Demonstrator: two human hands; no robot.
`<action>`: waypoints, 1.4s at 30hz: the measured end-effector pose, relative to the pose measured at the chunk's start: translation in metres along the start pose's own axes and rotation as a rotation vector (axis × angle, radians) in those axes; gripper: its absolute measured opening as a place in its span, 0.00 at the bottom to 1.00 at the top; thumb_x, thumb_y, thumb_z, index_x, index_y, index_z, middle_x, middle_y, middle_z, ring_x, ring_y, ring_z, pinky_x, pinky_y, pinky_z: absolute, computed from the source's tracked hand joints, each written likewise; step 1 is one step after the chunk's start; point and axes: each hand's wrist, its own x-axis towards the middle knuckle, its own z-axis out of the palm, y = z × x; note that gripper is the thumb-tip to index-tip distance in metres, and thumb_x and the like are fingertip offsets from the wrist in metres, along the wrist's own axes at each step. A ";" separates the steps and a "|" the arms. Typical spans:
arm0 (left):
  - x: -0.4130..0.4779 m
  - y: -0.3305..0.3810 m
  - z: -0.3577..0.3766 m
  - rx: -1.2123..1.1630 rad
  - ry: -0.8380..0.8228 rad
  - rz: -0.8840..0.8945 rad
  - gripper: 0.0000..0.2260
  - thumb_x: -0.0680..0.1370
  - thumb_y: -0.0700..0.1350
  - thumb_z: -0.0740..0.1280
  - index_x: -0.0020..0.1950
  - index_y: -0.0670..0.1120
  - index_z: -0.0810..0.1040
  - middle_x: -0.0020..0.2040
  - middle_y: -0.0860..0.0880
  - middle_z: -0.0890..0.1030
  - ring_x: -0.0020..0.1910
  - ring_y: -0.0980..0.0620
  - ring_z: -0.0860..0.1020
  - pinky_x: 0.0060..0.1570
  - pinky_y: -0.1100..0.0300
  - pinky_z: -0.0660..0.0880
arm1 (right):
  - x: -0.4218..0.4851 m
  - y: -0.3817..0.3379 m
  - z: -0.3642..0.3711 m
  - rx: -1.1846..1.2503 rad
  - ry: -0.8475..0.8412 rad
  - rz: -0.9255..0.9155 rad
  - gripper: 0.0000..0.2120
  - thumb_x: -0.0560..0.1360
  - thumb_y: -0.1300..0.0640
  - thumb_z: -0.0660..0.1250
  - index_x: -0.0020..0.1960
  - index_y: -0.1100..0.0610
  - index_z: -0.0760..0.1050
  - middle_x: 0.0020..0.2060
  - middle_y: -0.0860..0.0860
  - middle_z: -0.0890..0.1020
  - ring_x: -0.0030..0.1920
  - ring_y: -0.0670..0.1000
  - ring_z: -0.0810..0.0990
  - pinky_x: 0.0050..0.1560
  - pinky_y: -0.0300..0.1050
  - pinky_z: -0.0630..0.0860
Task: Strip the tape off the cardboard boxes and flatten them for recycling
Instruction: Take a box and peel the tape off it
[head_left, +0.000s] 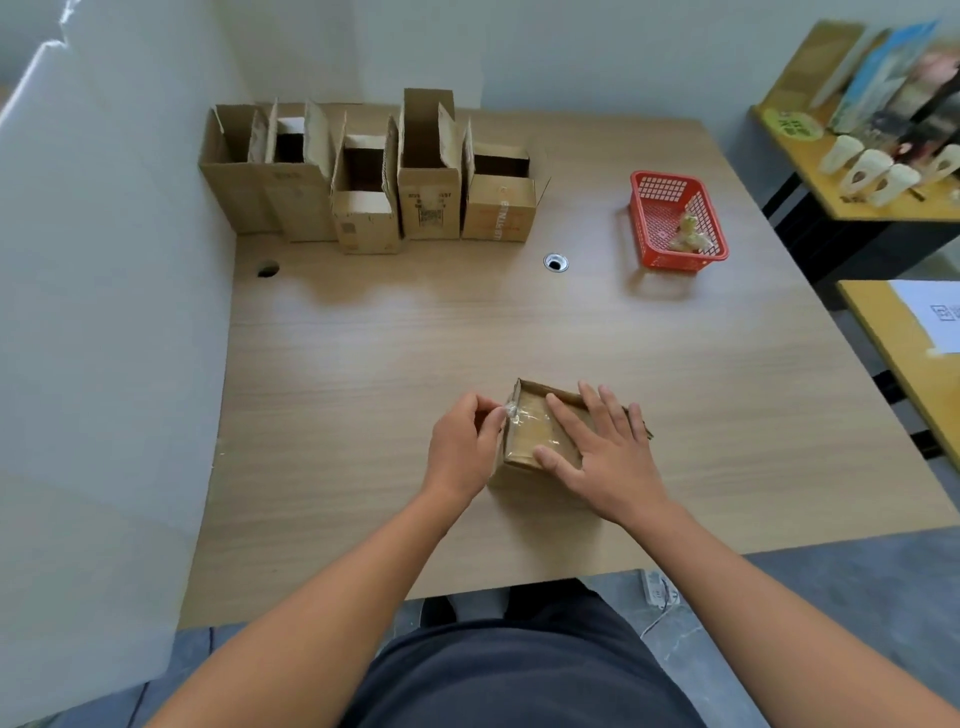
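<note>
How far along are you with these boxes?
Done: crumpled tape lies in the red basket, seemingly already stripped. In hand: the left hand pinches clear tape at the small box edge while the right hand presses its top. Left: flattening it, plus five open boxes standing at the back.

A broad stretch of bare table (415, 338) lies open between the small box (530, 439) near the front edge and the row of open cartons (431, 208) along the far edge, with the white partition (104, 312) walling off the left side and the red basket (675, 260) standing far right.
</note>
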 end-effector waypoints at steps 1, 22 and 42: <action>-0.006 -0.002 -0.003 0.047 0.006 0.041 0.03 0.82 0.46 0.68 0.48 0.51 0.78 0.44 0.55 0.82 0.46 0.55 0.80 0.49 0.51 0.79 | 0.000 -0.001 0.001 -0.001 0.002 -0.002 0.38 0.71 0.19 0.38 0.80 0.29 0.44 0.83 0.45 0.44 0.82 0.48 0.36 0.79 0.56 0.32; 0.002 0.023 -0.042 0.720 -0.161 0.319 0.12 0.78 0.55 0.70 0.57 0.50 0.81 0.57 0.53 0.72 0.53 0.51 0.76 0.46 0.58 0.71 | 0.004 -0.019 -0.002 0.054 -0.021 -0.089 0.44 0.66 0.15 0.44 0.79 0.29 0.53 0.83 0.49 0.46 0.82 0.50 0.37 0.79 0.62 0.36; 0.006 0.021 -0.031 0.661 -0.227 0.306 0.02 0.83 0.45 0.65 0.53 0.47 0.75 0.54 0.51 0.71 0.48 0.48 0.75 0.47 0.52 0.73 | -0.008 -0.021 0.005 0.081 0.045 -0.037 0.43 0.64 0.13 0.44 0.77 0.25 0.49 0.82 0.48 0.48 0.81 0.50 0.41 0.77 0.56 0.44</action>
